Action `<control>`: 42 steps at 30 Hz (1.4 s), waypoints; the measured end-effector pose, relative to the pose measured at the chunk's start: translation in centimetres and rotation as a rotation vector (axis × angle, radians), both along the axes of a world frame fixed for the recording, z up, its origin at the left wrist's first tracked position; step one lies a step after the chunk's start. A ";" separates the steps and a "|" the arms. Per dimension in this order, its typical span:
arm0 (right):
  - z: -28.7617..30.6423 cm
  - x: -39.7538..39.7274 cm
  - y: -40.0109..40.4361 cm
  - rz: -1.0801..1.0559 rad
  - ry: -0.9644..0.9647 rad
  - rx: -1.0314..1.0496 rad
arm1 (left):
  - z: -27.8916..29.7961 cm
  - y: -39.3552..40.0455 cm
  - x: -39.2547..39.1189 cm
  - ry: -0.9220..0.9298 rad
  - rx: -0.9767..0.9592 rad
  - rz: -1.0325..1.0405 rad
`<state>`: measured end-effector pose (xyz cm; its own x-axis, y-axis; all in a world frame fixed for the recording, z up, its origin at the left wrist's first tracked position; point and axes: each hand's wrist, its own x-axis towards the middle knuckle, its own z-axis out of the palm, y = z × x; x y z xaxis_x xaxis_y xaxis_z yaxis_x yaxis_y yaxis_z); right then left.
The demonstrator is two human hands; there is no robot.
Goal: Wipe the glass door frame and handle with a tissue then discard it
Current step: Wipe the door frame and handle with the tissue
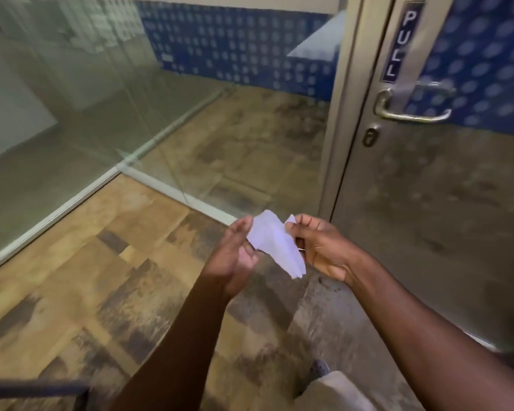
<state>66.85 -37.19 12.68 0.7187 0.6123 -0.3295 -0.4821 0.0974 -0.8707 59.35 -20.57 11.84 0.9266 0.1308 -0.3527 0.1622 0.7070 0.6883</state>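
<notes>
A white tissue [275, 243] is stretched between my two hands at waist height in front of the door. My left hand [235, 256] holds its left edge with fingers curled around it. My right hand [321, 246] pinches its upper right corner. The glass door stands at the right, with a metal frame [365, 120], a silver lever handle [410, 111], a keyhole [370, 137] below it and a vertical "PULL" sign [402, 43] above it. Both hands are well below and left of the handle, not touching the door.
A fixed glass wall [101, 99] with a pale bottom rail [57, 215] runs along the left. Brown patterned floor [116, 277] lies underfoot. My shoe [319, 369] and trouser leg show at the bottom. A dark bar [33, 391] crosses the bottom left corner.
</notes>
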 end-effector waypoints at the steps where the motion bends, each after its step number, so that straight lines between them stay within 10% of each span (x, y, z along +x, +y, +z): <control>1: 0.0 1.3 -0.5 -0.050 0.011 0.007 | -0.3 -0.9 1.4 0.017 -0.023 -0.058; 12: -1.4 10.9 -6.6 -0.434 -0.227 -0.328 | -1.0 -6.1 13.7 0.076 0.628 -0.090; 30: -0.2 17.3 -5.0 -0.657 -0.095 -0.301 | -0.3 -1.8 27.4 -0.092 0.556 -0.583; 42: 0.1 17.2 -4.6 -0.759 -0.261 -0.676 | 0.7 -0.3 30.6 -0.409 1.265 -0.546</control>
